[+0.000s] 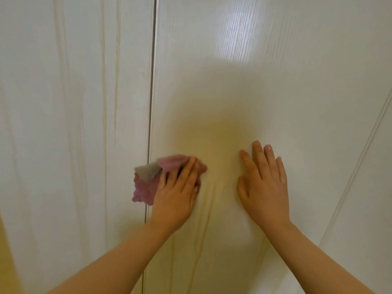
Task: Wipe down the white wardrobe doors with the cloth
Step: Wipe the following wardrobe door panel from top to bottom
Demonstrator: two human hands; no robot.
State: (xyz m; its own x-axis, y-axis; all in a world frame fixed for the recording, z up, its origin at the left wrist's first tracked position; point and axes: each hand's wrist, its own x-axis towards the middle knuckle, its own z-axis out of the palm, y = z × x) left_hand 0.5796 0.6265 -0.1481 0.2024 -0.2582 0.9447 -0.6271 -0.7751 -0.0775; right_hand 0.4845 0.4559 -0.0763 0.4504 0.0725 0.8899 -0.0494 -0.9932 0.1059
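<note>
Two white wardrobe doors fill the view: the left door (pixel 74 102) and the right door (pixel 275 92), split by a thin vertical gap (pixel 151 92). A pink and grey cloth (pixel 146 179) lies flat against the right door at its left edge, just overlapping the gap. My left hand (pixel 177 192) presses the cloth to the door with straight fingers. My right hand (pixel 265 181) lies flat on the right door with its fingers spread, a hand's width to the right of the cloth.
A grooved moulding line (pixel 360 166) runs diagonally down the right side of the right door. A bright window reflection (pixel 239 32) shines on the upper right door. Faint wood-grain streaks run down the left door.
</note>
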